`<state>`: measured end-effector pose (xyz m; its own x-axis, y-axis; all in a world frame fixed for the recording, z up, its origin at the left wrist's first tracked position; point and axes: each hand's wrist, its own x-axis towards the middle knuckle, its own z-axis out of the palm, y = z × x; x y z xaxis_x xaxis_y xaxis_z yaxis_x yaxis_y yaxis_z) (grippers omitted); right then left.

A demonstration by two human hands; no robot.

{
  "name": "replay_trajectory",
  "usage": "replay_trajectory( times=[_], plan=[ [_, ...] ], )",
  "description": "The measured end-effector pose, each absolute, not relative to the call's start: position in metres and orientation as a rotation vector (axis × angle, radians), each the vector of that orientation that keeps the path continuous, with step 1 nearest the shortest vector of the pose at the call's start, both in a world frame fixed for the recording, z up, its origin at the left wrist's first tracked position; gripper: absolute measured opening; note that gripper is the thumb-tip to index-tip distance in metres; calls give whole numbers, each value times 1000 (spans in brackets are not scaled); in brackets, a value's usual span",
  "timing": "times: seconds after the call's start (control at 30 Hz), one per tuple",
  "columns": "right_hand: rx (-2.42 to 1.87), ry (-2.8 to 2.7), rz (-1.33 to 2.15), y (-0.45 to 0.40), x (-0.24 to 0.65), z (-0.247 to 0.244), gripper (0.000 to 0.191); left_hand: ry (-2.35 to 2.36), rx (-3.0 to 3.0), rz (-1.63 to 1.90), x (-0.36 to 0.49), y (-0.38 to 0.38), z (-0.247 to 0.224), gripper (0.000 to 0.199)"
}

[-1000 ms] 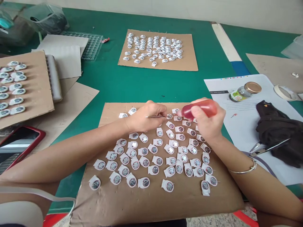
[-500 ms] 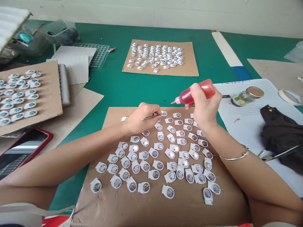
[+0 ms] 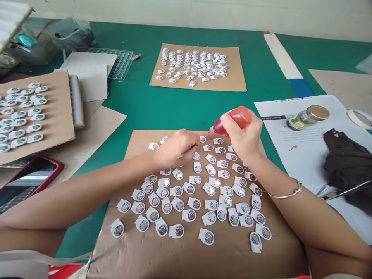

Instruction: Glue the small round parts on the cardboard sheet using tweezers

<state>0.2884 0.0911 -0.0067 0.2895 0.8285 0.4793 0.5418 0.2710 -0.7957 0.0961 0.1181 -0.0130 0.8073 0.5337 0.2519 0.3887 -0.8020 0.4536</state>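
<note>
My right hand [image 3: 245,135] is wrapped round a squeeze bottle [image 3: 236,118] of red liquid, tilted with its narrow nozzle down to the left. The nozzle tip is close to a small round metal disc on a white paper tab [image 3: 202,139], near the far edge of the cardboard sheet [image 3: 139,255]. Beside that piece, my left hand [image 3: 181,145] is closed in a pinch on a thin tool [image 3: 180,155]; most of the tool is hidden by the fingers. Several like pieces lie in loose rows on the cardboard, under and around both hands.
Another cardboard sheet [image 3: 198,86] with such pieces lies at the back, a third [image 3: 58,116] at the left. A phone [image 3: 30,182] is at the left. To the right are a glass jar [image 3: 308,117], a black cloth [image 3: 345,162], scissors-like metal handles [image 3: 345,190] and a tape roll [image 3: 360,118].
My right hand has brought the bottle down and left, its nozzle now closer to the piece by my left hand. The thin tool in my left hand has tilted, its rear end lower.
</note>
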Motion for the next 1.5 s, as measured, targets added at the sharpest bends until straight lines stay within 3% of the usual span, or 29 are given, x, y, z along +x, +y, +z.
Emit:
replay_trajectory(
  times=[0.4,1.5],
  plan=[
    [-1457,-1538,289,92,280,-18,33,523,3086,272,97,101,-18,20],
    [-1432,-1564,239,95,282,-23,34,506,3118,319,97,100,-18,23]
  ],
)
